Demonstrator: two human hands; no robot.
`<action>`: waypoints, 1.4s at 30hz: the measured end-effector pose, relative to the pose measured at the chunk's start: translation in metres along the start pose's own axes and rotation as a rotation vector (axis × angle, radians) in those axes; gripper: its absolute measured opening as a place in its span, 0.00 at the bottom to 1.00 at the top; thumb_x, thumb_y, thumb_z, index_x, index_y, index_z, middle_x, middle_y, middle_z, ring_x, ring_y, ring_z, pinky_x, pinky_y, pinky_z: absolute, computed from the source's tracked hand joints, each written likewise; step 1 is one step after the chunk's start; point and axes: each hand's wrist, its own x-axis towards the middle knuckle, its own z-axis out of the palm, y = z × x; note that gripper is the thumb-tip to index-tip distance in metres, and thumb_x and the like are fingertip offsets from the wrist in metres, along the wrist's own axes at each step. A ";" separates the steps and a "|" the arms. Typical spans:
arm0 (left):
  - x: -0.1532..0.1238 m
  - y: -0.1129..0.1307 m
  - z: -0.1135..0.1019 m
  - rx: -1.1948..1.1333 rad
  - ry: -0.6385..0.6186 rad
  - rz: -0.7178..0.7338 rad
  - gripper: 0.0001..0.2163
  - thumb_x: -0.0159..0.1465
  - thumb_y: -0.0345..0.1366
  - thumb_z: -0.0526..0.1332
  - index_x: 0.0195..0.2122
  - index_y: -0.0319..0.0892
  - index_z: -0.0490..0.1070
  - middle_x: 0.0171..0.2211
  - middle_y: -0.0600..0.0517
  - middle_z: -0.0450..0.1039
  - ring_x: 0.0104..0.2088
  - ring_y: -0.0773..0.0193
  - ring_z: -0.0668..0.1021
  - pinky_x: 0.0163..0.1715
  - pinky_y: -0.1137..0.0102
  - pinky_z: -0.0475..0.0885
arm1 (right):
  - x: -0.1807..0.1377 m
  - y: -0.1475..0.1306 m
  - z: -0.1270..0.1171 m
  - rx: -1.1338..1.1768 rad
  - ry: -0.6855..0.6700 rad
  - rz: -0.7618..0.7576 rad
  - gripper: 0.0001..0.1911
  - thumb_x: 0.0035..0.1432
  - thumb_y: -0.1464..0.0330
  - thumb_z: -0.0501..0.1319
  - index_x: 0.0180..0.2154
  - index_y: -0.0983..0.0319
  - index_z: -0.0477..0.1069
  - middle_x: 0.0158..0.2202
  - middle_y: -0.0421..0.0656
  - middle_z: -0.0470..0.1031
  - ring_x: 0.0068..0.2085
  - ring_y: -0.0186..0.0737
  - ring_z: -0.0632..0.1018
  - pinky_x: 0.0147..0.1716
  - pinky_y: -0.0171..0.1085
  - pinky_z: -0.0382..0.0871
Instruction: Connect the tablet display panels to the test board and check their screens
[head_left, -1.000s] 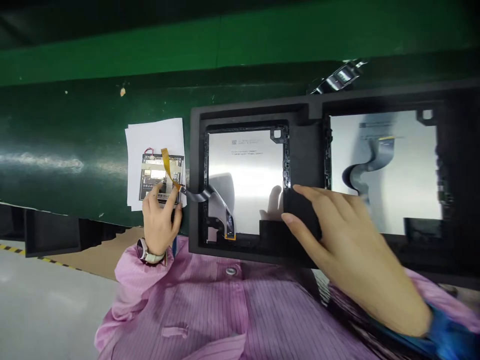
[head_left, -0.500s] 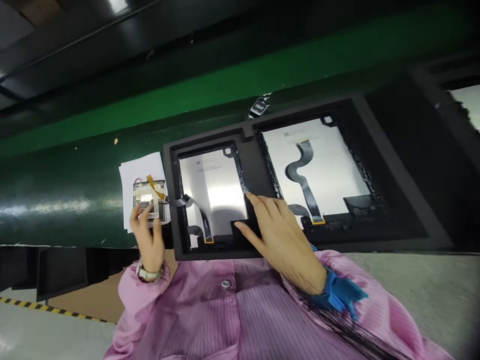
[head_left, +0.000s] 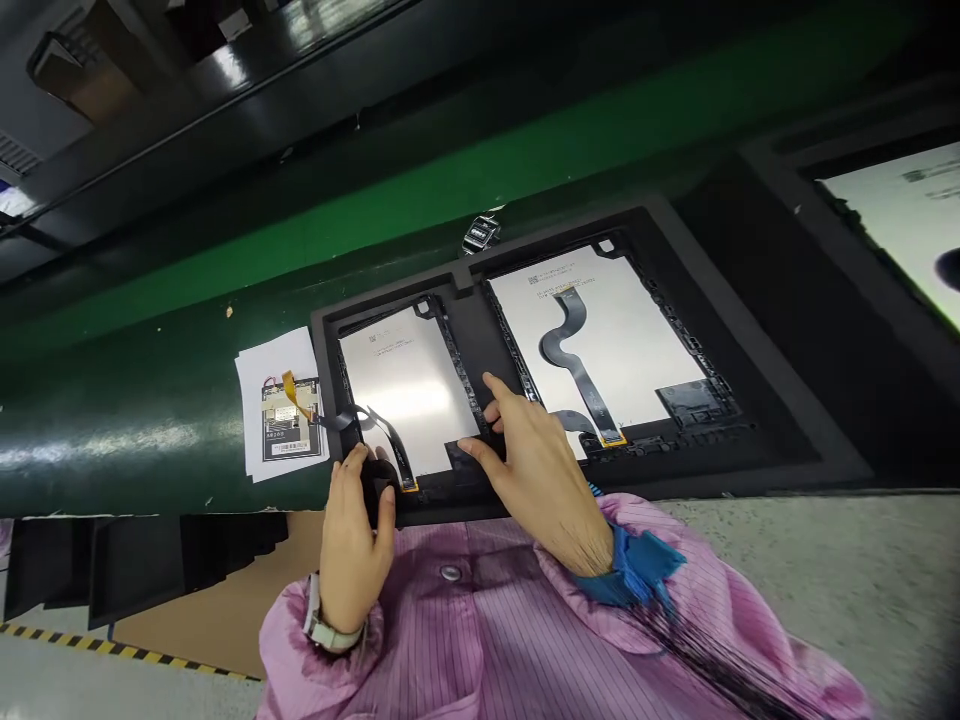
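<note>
A black foam tray (head_left: 469,365) holds two screen panels with silvery backs. My left hand (head_left: 352,550) is at the lower left corner of the left screen panel (head_left: 401,385), thumb and fingers apart, nothing in its grasp. My right hand (head_left: 536,470) rests by that panel's right edge, index finger and thumb extended and the other fingers partly bent. A dark flex cable (head_left: 394,440) runs off the left panel toward a circuit board (head_left: 291,425) with an orange ribbon, which lies on white paper (head_left: 274,350). The right screen panel (head_left: 622,340) carries a wavy flex cable (head_left: 574,355).
Beneath the tray is a green work surface (head_left: 112,420). A small black-and-silver part (head_left: 480,235) lies just behind the tray. Another silvery panel (head_left: 915,220) sits in black foam at the far right. Dark trays (head_left: 142,570) are below on the left.
My left hand has left the circuit board and moved right to the left panel's lower corner. My right hand stays near the panel's right edge. The view has shifted slightly.
</note>
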 end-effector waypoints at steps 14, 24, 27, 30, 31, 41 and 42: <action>0.090 0.019 -0.079 -0.961 0.208 -0.217 0.20 0.68 0.43 0.65 0.61 0.48 0.75 0.67 0.52 0.71 0.70 0.53 0.68 0.71 0.60 0.63 | -0.004 -0.098 0.008 0.592 -0.155 -0.667 0.38 0.74 0.50 0.48 0.70 0.72 0.52 0.65 0.56 0.69 0.66 0.47 0.68 0.67 0.47 0.66; 0.091 0.002 -0.086 -0.988 0.237 -0.369 0.18 0.61 0.39 0.67 0.52 0.47 0.80 0.61 0.52 0.77 0.70 0.49 0.68 0.73 0.57 0.60 | -0.009 -0.096 0.044 0.523 -0.304 -0.586 0.40 0.72 0.50 0.52 0.73 0.69 0.51 0.68 0.58 0.65 0.68 0.54 0.64 0.68 0.58 0.64; 0.089 -0.008 -0.092 -1.011 0.262 -0.363 0.15 0.62 0.38 0.65 0.50 0.47 0.81 0.59 0.53 0.79 0.70 0.50 0.69 0.72 0.57 0.61 | -0.008 -0.091 0.037 0.559 -0.285 -0.555 0.37 0.73 0.53 0.51 0.74 0.65 0.48 0.72 0.57 0.59 0.72 0.54 0.59 0.70 0.60 0.61; 0.084 -0.015 -0.098 -1.040 0.408 -0.359 0.13 0.63 0.36 0.63 0.48 0.46 0.81 0.55 0.55 0.81 0.67 0.52 0.72 0.68 0.60 0.68 | 0.001 -0.077 0.034 0.466 -0.348 -0.268 0.40 0.73 0.52 0.50 0.75 0.68 0.45 0.74 0.64 0.52 0.74 0.62 0.56 0.69 0.67 0.59; 0.082 -0.016 -0.099 -1.066 0.465 -0.362 0.13 0.63 0.36 0.62 0.47 0.47 0.81 0.52 0.55 0.83 0.65 0.53 0.74 0.66 0.61 0.70 | 0.004 -0.073 0.033 0.474 -0.381 -0.210 0.41 0.73 0.51 0.49 0.75 0.68 0.43 0.74 0.64 0.51 0.75 0.62 0.56 0.69 0.67 0.59; 0.100 0.025 -0.052 -1.322 0.509 -0.526 0.19 0.64 0.50 0.56 0.45 0.48 0.82 0.50 0.50 0.84 0.60 0.50 0.78 0.57 0.58 0.77 | 0.005 -0.055 -0.001 0.343 -0.309 -0.163 0.34 0.72 0.45 0.45 0.72 0.49 0.58 0.72 0.56 0.56 0.74 0.63 0.60 0.64 0.66 0.67; 0.101 0.026 -0.046 -1.328 0.477 -0.531 0.21 0.64 0.52 0.56 0.46 0.48 0.82 0.51 0.49 0.83 0.61 0.48 0.78 0.56 0.56 0.78 | 0.005 -0.049 -0.005 0.300 -0.260 -0.187 0.33 0.72 0.46 0.45 0.72 0.48 0.58 0.70 0.56 0.59 0.72 0.62 0.63 0.63 0.65 0.68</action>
